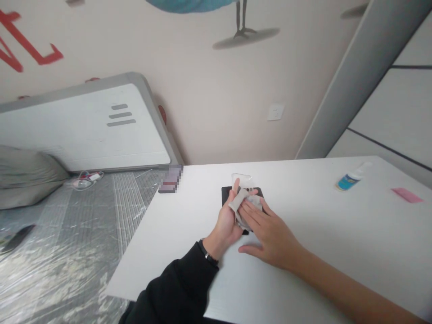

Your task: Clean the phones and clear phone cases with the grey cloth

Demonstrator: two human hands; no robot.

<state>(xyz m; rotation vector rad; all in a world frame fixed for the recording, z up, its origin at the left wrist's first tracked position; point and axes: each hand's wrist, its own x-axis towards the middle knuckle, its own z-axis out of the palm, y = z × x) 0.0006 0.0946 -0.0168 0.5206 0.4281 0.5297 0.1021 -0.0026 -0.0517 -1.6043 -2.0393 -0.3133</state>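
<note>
Centrally, the left hand (pixel 227 220) grasps a clear plastic case (pixel 246 181), long axis apparently near-to-far, over a black slab (pixel 226 193); the right hand (pixel 272 230) covers grey cloth (pixel 240 198) (whether gripping, I cannot tell). Far right, a white bottle (pixel 349 181), contents hidden.

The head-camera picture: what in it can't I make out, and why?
All in the head view:
- Flat black item: its middle is hidden by the crumpled grey cloth and both hands.
- Person's left grip: its palm is covered by the cloth and the right grip.
- White bottle with blue label: print too small and blurred.
- Purplish item at the white table's far left corner: blurred into blocks.
- Teal painted bird: top edge cuts off its upper body.
</note>
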